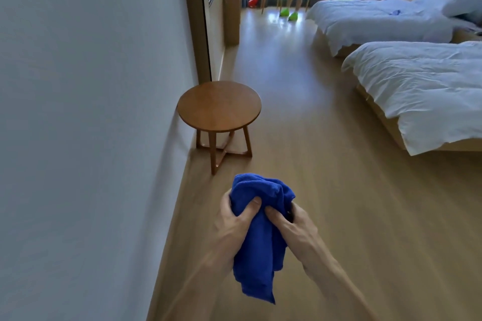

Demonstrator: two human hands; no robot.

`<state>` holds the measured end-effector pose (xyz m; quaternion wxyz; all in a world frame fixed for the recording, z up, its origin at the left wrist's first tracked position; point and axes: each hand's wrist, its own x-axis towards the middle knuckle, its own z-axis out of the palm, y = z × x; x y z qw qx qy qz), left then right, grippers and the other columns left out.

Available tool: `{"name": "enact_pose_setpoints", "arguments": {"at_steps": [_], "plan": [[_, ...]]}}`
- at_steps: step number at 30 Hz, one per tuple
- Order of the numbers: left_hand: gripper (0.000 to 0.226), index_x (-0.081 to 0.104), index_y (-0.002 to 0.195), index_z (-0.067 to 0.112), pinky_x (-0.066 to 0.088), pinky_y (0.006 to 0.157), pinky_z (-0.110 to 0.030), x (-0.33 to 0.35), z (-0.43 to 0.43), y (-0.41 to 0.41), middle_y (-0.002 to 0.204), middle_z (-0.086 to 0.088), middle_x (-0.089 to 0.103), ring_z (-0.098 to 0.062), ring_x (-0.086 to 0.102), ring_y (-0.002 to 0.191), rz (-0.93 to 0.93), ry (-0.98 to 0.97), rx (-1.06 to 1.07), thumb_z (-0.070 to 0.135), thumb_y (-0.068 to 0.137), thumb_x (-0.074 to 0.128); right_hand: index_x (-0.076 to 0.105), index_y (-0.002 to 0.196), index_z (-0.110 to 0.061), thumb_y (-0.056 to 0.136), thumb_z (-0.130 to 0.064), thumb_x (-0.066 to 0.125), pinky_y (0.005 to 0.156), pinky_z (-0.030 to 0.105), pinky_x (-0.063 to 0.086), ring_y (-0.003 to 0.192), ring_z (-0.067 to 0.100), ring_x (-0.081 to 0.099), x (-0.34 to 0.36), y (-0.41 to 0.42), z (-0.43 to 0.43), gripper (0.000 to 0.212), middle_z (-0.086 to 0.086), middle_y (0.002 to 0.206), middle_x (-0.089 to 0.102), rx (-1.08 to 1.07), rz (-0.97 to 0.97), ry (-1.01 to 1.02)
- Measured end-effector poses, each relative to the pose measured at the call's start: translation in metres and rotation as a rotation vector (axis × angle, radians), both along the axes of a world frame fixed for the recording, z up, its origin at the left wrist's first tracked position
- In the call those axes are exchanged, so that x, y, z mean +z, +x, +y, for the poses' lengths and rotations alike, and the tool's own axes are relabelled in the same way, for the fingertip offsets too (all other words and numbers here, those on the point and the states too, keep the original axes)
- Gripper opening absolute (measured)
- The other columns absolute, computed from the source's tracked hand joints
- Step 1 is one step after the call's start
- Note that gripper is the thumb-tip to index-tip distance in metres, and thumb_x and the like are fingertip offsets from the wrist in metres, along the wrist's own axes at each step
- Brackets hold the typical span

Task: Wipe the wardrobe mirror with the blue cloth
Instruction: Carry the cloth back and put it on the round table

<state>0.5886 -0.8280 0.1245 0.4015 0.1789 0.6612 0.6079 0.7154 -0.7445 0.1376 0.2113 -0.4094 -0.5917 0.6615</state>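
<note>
- above the floor (326,143), the left grip (232,221) and right grip (294,227) both squeeze the blue cloth (260,247).
- it looks soft, light and floppy; best bunched in one palm.

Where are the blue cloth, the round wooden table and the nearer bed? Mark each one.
blue cloth (257,250), head view, on its hanging middle fold.
round wooden table (219,105), head view, middle of its top.
nearer bed (422,91), head view, on its white cover.

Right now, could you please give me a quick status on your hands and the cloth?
Gripped by left hand and right hand: blue cloth, bunched, off any surface. Ahead, round wooden table beside wall.
</note>
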Motion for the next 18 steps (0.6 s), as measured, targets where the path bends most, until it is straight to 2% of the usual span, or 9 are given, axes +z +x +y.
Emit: {"name": "enact_pose_setpoints", "arguments": {"at_steps": [3, 7, 12, 16, 18], "plan": [[0.056, 0.053, 0.13, 0.033, 0.06, 0.093, -0.044, -0.008, 0.041, -0.022, 0.119, 0.003, 0.07, -0.017, 0.071, 0.105, -0.026, -0.019, 0.018, 0.053, 0.083, 0.077, 0.066, 0.108, -0.027, 0.093, -0.038, 0.065, 0.062, 0.014, 0.054, 0.083, 0.002, 0.071, -0.006, -0.022, 0.041, 0.018, -0.014, 0.092, 0.075, 0.0, -0.013, 0.016], [0.066, 0.053, 0.129, 0.034, 0.06, 0.092, -0.042, -0.016, 0.107, -0.045, 0.116, 0.005, 0.07, -0.016, 0.071, 0.104, -0.003, -0.043, 0.049, 0.062, 0.073, 0.076, 0.066, 0.107, -0.024, 0.094, -0.034, 0.066, 0.061, 0.013, 0.053, 0.081, 0.001, 0.071, -0.016, -0.047, 0.108, 0.016, -0.014, 0.089, 0.075, 0.012, -0.01, 0.025], [0.046, 0.053, 0.122, 0.036, 0.061, 0.084, -0.031, -0.017, 0.204, -0.069, 0.114, 0.005, 0.071, -0.011, 0.072, 0.099, 0.017, -0.054, 0.09, 0.051, 0.084, 0.075, 0.065, 0.109, -0.025, 0.095, -0.033, 0.065, 0.062, 0.015, 0.054, 0.083, 0.002, 0.071, -0.017, -0.074, 0.209, 0.016, -0.01, 0.092, 0.076, 0.062, 0.006, 0.015], [0.062, 0.053, 0.127, 0.032, 0.06, 0.092, -0.04, -0.006, 0.278, -0.084, 0.115, 0.004, 0.071, -0.013, 0.072, 0.102, 0.004, -0.035, 0.12, 0.059, 0.076, 0.076, 0.066, 0.107, -0.026, 0.095, -0.032, 0.065, 0.06, 0.013, 0.053, 0.081, 0.001, 0.071, -0.006, -0.094, 0.288, 0.014, -0.014, 0.09, 0.075, 0.109, 0.005, 0.037], [0.061, 0.052, 0.13, 0.031, 0.06, 0.093, -0.04, -0.005, 0.309, -0.093, 0.115, 0.005, 0.071, -0.014, 0.071, 0.103, 0.0, -0.046, 0.124, 0.058, 0.08, 0.076, 0.066, 0.105, -0.025, 0.095, -0.031, 0.065, 0.059, 0.013, 0.053, 0.081, 0.002, 0.071, -0.004, -0.103, 0.321, 0.013, -0.013, 0.089, 0.075, 0.123, -0.001, 0.045]]}}
